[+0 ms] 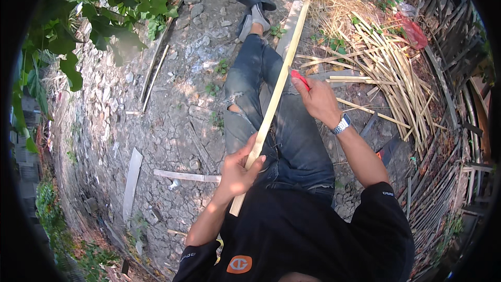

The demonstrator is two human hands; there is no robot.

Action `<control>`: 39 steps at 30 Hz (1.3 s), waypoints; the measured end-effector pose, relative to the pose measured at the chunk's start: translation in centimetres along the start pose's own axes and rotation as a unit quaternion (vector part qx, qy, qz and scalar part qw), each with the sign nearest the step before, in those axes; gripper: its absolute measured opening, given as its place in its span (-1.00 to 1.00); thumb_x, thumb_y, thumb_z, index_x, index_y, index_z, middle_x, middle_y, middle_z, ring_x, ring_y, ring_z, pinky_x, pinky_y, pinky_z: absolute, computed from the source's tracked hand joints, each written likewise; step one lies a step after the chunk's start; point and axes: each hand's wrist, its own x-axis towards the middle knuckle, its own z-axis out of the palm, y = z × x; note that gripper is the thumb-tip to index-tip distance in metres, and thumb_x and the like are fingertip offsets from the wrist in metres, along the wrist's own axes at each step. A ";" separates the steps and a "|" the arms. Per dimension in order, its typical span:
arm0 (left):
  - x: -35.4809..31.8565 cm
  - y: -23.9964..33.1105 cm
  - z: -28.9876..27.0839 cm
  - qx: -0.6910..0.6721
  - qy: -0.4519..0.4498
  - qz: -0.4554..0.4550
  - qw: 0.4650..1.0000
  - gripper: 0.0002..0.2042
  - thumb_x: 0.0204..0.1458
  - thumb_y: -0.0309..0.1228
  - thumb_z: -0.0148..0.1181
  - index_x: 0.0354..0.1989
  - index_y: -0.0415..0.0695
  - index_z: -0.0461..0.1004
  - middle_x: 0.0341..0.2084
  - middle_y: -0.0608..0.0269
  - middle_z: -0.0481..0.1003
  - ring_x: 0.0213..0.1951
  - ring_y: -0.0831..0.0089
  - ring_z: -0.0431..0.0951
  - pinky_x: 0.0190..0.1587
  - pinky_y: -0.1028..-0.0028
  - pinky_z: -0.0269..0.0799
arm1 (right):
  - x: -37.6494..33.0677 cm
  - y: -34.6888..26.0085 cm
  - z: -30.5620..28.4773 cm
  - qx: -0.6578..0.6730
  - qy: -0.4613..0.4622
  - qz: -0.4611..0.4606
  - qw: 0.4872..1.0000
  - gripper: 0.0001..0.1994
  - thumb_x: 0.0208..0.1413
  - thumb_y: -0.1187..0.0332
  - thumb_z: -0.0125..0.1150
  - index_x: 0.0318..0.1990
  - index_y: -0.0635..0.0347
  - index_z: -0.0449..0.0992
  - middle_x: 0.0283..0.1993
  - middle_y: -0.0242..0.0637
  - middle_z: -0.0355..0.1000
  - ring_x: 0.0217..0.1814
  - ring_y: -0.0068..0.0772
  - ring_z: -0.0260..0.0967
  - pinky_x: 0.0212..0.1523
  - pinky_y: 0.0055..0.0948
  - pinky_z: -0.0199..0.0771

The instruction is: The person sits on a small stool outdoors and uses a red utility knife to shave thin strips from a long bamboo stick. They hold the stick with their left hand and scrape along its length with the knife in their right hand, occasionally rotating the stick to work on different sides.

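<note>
Bamboo strip (275,96), long, pale and flat, runs slantwise across the seated person's lap, its far end pointing out past the shoes and its near end sticking out just below the left hand. The left hand (239,169) is clenched around the strip close to that near end, thumb laid along its face. Farther up the strip, the right hand (318,102) grips a red-handled knife (300,79) whose tip meets the strip's right edge; a metal wristwatch (342,124) sits on that wrist. Beneath the strip lie the person's legs in torn blue jeans (297,141), stretched out toward dark slip-on shoes (254,8). To the right of the strip a loose heap of split bamboo slats (389,70) is spread over the ground, with a red plastic bag (412,31) beyond it. To the left of the strip the cracked earth (172,125) carries a few scattered flat offcuts (133,180), and green leaves (115,0) hang above.
</note>
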 end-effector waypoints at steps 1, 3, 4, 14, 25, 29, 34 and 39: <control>-1.3 0.8 -0.2 -0.009 -0.027 -0.037 0.999 -0.44 0.22 -0.56 0.21 0.41 -0.30 0.26 -0.10 0.20 0.63 -0.09 0.60 0.54 0.02 0.55 0.44 | 1.6 1.9 -1.0 0.029 0.028 0.042 0.998 -0.41 0.38 -0.10 0.03 -0.44 0.33 0.52 -0.70 0.02 0.32 -0.64 0.10 0.31 -0.54 -0.05 0.24; -2.4 0.8 -0.5 0.001 -0.049 -0.044 0.998 -0.45 0.20 -0.55 0.22 0.38 -0.32 0.29 -0.05 0.16 0.63 -0.03 0.58 0.54 0.08 0.53 0.42 | 2.2 4.2 -2.6 0.059 0.030 0.068 0.995 -0.42 0.39 -0.08 0.02 -0.42 0.34 0.52 -0.71 0.00 0.28 -0.66 0.07 0.26 -0.54 -0.07 0.20; -2.4 0.2 -0.6 0.022 -0.041 -0.016 0.999 -0.45 0.19 -0.55 0.23 0.37 -0.32 0.30 -0.05 0.16 0.63 -0.04 0.59 0.54 0.06 0.54 0.43 | 2.6 4.7 -2.9 0.075 0.030 0.080 0.994 -0.42 0.39 -0.07 0.02 -0.42 0.35 0.52 -0.72 -0.01 0.26 -0.68 0.05 0.23 -0.55 -0.08 0.18; 0.3 0.3 0.1 -0.010 0.002 0.008 1.000 -0.45 0.19 -0.62 0.18 0.38 -0.40 0.25 0.18 0.07 0.51 0.12 0.60 0.45 0.17 0.57 0.34 | -6.2 -3.8 -0.9 -0.053 -0.165 -0.125 0.977 -0.47 0.26 -0.18 0.13 -0.41 0.17 0.58 -0.69 0.00 0.38 -0.58 0.19 0.43 -0.51 0.00 0.42; -3.9 3.8 -2.7 0.061 -0.101 -0.182 0.976 -0.45 0.15 -0.61 0.21 0.35 -0.38 0.30 0.04 0.06 0.60 0.02 0.62 0.50 0.09 0.59 0.39 | 5.3 8.3 -2.9 -0.003 0.040 0.092 0.995 -0.27 0.34 -0.23 -0.06 -0.48 0.39 0.54 -0.60 0.18 0.36 -0.47 0.25 0.39 -0.36 0.00 0.34; -8.2 0.7 -5.1 0.077 -0.135 -0.039 0.987 -0.45 0.14 -0.62 0.23 0.34 -0.35 0.33 -0.18 0.23 0.65 -0.23 0.72 0.48 -0.11 0.68 0.42 | 7.5 23.8 -7.0 -0.046 0.148 0.230 0.961 -0.14 0.31 -0.35 -0.24 -0.41 0.43 0.61 -0.41 0.36 0.48 -0.18 0.38 0.50 -0.13 0.08 0.41; -8.5 0.1 -5.8 -0.059 -0.032 -0.089 0.994 -0.41 0.13 -0.74 0.19 0.38 -0.44 0.23 0.08 0.13 0.54 0.02 0.65 0.48 0.04 0.67 0.40 | 5.4 27.9 -9.4 0.105 0.212 0.244 0.941 -0.26 0.27 -0.36 -0.04 -0.65 0.18 0.36 -0.76 -0.35 0.18 -0.73 -0.41 0.17 -0.61 -0.31 0.11; -4.8 0.5 -4.0 -0.034 -0.026 -0.069 0.997 -0.41 0.13 -0.73 0.19 0.38 -0.42 0.24 -0.04 0.26 0.57 -0.15 0.73 0.49 -0.13 0.73 0.40 | 4.9 20.6 -7.0 0.261 0.155 0.124 0.945 -0.52 0.34 -0.09 0.14 -0.20 0.24 0.53 -0.74 -0.67 -0.01 -0.78 -0.73 -0.13 -0.72 -0.55 -0.21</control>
